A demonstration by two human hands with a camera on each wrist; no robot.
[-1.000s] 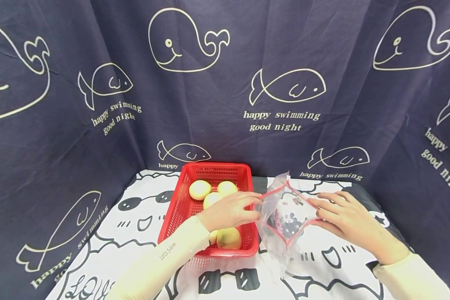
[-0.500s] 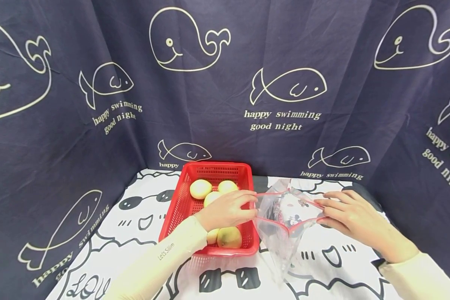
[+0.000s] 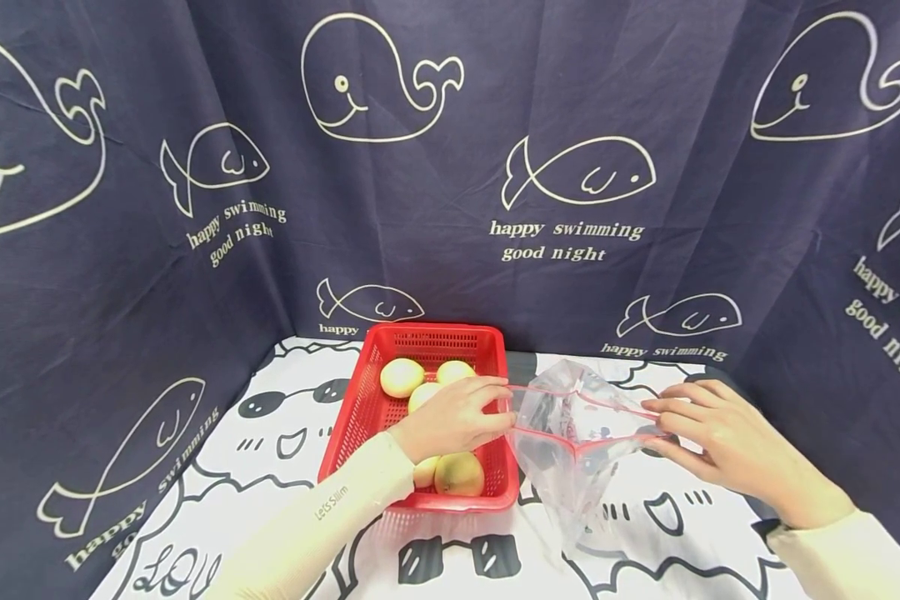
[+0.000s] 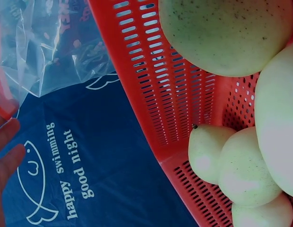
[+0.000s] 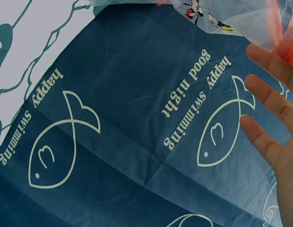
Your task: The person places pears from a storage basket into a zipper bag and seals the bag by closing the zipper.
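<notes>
A clear plastic zip bag (image 3: 562,487), with red strips along its mouth and cartoon prints on its side, hangs between my hands, mouth parted. My left hand (image 3: 453,421) pinches the mouth's left corner and overlaps the right side of a red basket in the head view. At the opposite corner my right hand (image 3: 720,433) pinches the bag between thumb and fingers. In the right wrist view, three fingers of the right hand (image 5: 276,120) spread beside the red strip (image 5: 286,45). The left wrist view catches the left fingertips (image 4: 9,158) near the bag (image 4: 42,52).
The perforated red basket (image 3: 343,429) stands left of the bag, holding several pale yellow-green fruits (image 3: 402,378). Speckles show on a large fruit (image 4: 226,33) up close. A white cloth with black cartoon drawings (image 3: 285,433) covers the table. Dark blue fish-printed curtains (image 3: 435,217) enclose the back and sides.
My right hand has moved right, drawing its corner of the bag along. The bag's mouth has become wider and flatter, its far edge lower. My left hand has shifted slightly left.
</notes>
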